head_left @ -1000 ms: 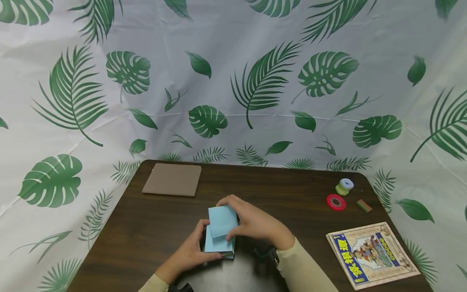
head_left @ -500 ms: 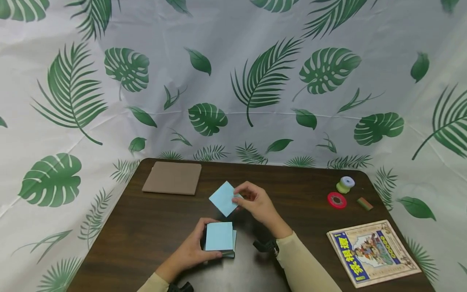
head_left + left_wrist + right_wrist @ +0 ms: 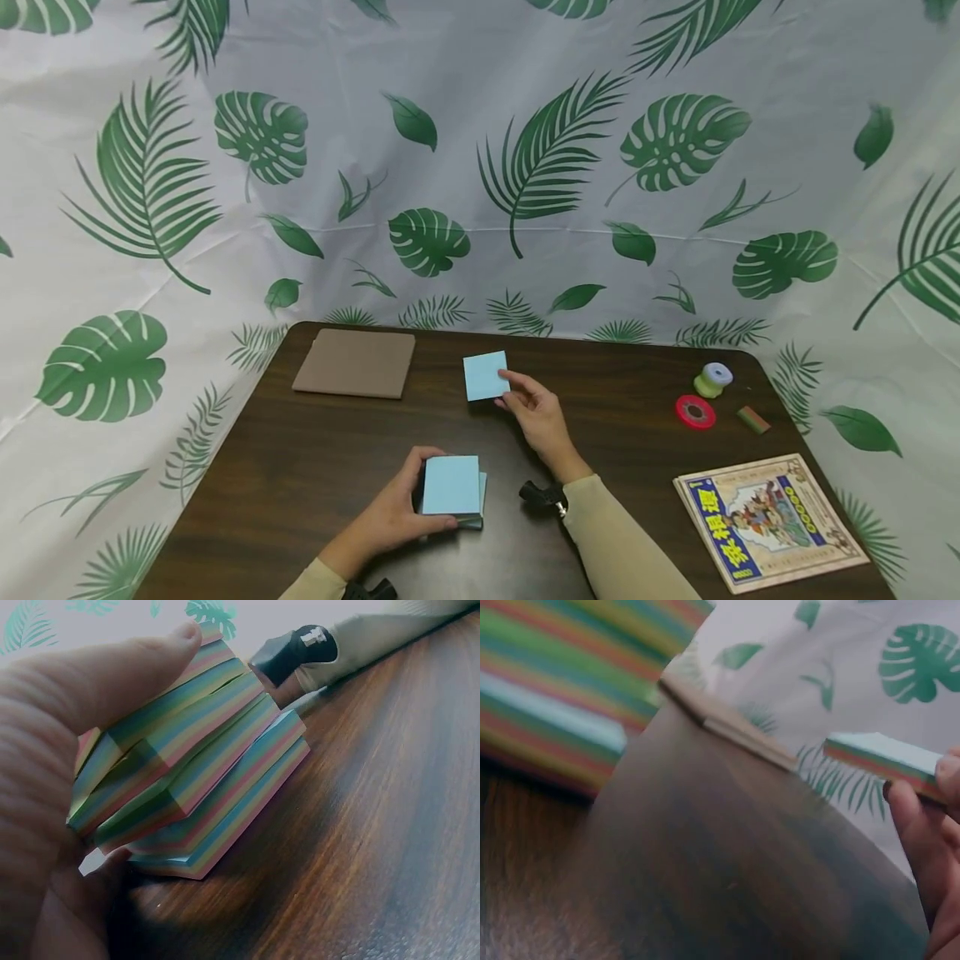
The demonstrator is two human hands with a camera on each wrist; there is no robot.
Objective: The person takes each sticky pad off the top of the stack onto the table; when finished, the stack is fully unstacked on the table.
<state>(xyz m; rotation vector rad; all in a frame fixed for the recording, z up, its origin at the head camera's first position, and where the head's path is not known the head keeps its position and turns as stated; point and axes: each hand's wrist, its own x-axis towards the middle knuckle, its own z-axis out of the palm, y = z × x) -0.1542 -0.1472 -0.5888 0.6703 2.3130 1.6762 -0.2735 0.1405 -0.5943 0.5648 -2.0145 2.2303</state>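
We grip the striped, rainbow-edged block of sticky notes (image 3: 451, 492) with our left hand (image 3: 395, 517), fingers curled round it at the near middle of the dark wooden table (image 3: 300, 475). Farther off, our right hand (image 3: 536, 412) pinches a thin, light-blue-topped wad of notes (image 3: 485, 376).

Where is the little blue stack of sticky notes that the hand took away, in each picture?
Head: the small blue stack lies mid-table, at the right hand fingers.
Left wrist: not in it; only the big striped pad, gripped by the left hand.
Right wrist: at the right edge, pinched by fingers.
Shared landmark: the dark wooden table.
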